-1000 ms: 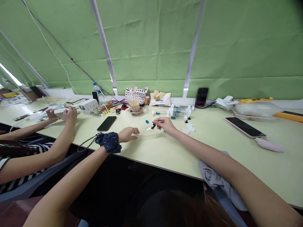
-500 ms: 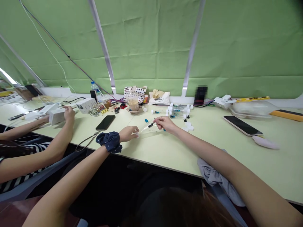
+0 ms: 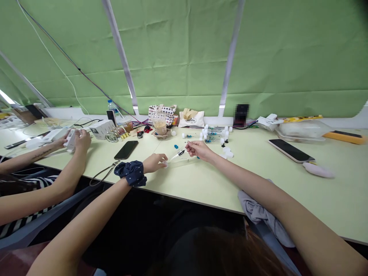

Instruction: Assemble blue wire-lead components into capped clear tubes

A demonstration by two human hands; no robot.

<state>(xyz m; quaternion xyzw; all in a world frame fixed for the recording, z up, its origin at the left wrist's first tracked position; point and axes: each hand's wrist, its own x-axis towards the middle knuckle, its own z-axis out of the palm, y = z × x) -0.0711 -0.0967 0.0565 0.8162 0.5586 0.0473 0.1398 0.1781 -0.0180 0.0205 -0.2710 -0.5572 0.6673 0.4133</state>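
Rod [image 3: 181, 153] in right hand [image 3: 199, 150], cap [image 3: 165, 164] in left hand [image 3: 154, 163].

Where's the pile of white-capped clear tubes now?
In the head view, the tubes lie on the table just right of centre, beyond the right hand, near the cream bag.

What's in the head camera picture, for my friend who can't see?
A person's right hand holds a thin item with a dark middle above a pale table, while the left hand is at the white end of a clear tube. More clear tubes lie beyond; at left, another person's hands hold a white box.
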